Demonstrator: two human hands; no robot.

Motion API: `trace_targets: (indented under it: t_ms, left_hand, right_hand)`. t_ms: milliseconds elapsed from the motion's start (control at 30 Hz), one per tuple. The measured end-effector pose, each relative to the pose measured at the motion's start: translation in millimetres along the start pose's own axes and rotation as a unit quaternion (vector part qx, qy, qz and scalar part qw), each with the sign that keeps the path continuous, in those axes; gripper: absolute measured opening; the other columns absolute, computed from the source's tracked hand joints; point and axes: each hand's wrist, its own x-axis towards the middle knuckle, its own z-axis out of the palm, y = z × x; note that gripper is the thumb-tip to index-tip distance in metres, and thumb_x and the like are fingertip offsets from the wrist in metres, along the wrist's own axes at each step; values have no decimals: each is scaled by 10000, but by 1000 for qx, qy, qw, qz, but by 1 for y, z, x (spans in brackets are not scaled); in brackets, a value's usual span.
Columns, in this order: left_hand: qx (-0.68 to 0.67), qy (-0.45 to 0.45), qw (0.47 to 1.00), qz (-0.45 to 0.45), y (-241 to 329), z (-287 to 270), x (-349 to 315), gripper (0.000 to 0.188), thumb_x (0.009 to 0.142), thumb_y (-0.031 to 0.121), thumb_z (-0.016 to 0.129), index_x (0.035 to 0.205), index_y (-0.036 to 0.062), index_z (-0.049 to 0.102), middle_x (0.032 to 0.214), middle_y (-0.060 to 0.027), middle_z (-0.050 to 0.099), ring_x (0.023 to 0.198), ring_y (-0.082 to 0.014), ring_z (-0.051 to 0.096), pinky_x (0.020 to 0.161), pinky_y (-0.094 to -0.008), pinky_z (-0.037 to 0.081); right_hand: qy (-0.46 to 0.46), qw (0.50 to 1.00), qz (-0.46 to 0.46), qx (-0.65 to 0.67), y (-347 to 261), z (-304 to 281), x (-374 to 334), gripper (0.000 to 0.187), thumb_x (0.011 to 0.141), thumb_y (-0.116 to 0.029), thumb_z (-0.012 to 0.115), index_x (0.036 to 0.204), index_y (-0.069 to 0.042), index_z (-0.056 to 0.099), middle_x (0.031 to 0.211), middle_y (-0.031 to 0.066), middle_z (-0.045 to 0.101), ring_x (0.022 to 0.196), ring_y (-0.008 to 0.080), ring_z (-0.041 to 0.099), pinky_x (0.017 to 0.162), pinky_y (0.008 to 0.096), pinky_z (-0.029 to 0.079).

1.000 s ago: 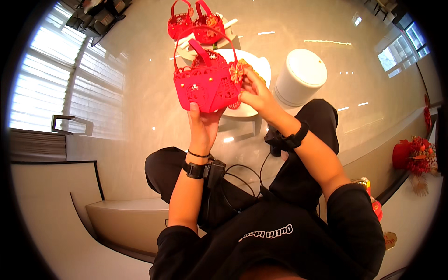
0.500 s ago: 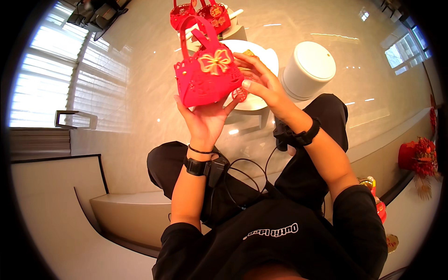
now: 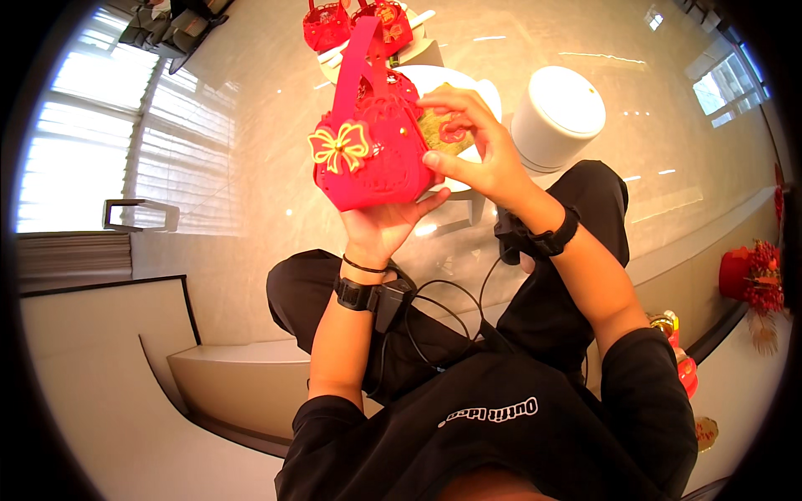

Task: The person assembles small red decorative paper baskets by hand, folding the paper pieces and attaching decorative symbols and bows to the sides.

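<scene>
A red felt gift bag (image 3: 380, 163) with cut-out patterns, a tall strap handle and a gold-outlined bow (image 3: 340, 148) is held up in front of me. My left hand (image 3: 380, 230) supports it from below, with the palm under its base and the thumb showing at the right. At the bag's right side is my right hand (image 3: 476, 138), thumb and fingers apart, the thumb tip against the bag's edge. Behind the bag, a yellowish piece with a red ornament (image 3: 447, 129) lies on the white round table (image 3: 424, 78), partly hidden.
Two more red bags (image 3: 326, 29) stand beyond the table. A white cylindrical bin (image 3: 558, 117) is on the floor to the right. Black cables (image 3: 439, 288) hang between my knees. Red decorations (image 3: 752, 275) are at the far right, and a window (image 3: 83, 142) is at the left.
The bag has turned, so its bow now faces left of centre and a side panel shows at the right. It also sits slightly lower. My right hand stays beside it.
</scene>
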Motion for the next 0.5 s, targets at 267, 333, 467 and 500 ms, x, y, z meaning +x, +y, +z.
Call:
trace_targets:
  t_ms: [267,333,467,500]
  left_hand:
    - [-44,-38,996,-65,-4,-14,-3,779,888,633,420,1416,64,353,1246,-169,554,1023,-395,590,968,-584,430]
    - [-44,-52,996,-61,-2,-18,-4,797,877,673,388,1412,83,364,1332,-177,502,1104,-419,551,985,-603,407]
    - [28,77,996,44,0,10,2,820,849,732,371,1434,158,346,1401,-101,450,1197,-356,512,975,-589,420]
    - [31,87,994,53,2,10,4,826,842,747,364,1437,174,344,1412,-85,439,1212,-340,503,973,-585,424]
  right_hand:
    - [-50,998,-22,-30,-10,-5,2,736,748,-279,760,1386,-97,442,1436,96,376,1285,226,401,1038,375,349]
    - [-56,998,2,-8,-12,-4,1,736,753,-288,754,1389,-97,437,1438,97,372,1281,224,404,1038,372,347]
    - [-49,998,31,27,-8,-3,1,726,767,-290,745,1394,-101,431,1442,95,369,1264,220,420,1036,367,344]
    - [-43,998,34,38,-8,-2,0,713,770,-307,752,1382,-105,448,1407,93,405,1246,221,436,1017,370,364]
